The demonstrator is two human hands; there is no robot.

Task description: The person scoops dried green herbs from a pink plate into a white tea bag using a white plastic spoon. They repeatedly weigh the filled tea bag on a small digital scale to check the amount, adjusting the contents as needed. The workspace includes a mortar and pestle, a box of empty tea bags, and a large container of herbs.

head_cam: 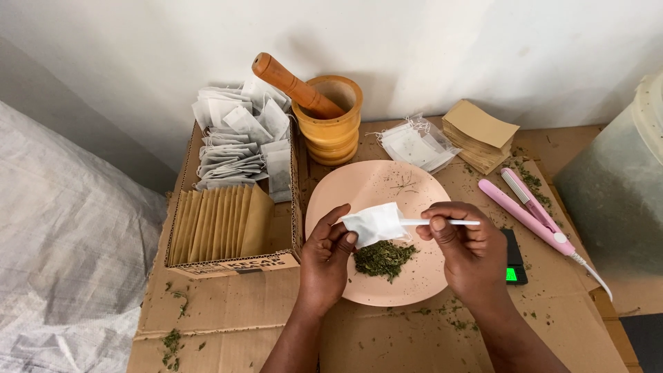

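I hold a small white filter bag (373, 223) over the pink plate (421, 276), my left hand (324, 259) pinching its lower left corner between thumb and fingers. My right hand (466, 252) is closed on a thin white spoon handle (442, 222) that runs into the mouth of the bag. Both hands hang above the near half of the plate, and directly under the bag a small heap of dried green herb (384, 258) lies on it. Behind the plate stands a yellow wooden mortar (333, 135) with a brown pestle (293, 86) leaning out to the left. Left of the plate a cardboard box (235, 266) holds filled white bags (238, 138) at the back and a row of brown paper envelopes (217, 222) in front. Behind and right of the plate lie a loose pile of empty filter bags (416, 144) and a stack of brown envelopes (480, 135). Right of the plate rests a pink heat sealer (530, 215), and a small black scale (514, 259) with a green display peeks out just beside my right hand. Flattened cardboard (228, 318) covers the surface, scattered with herb crumbs.
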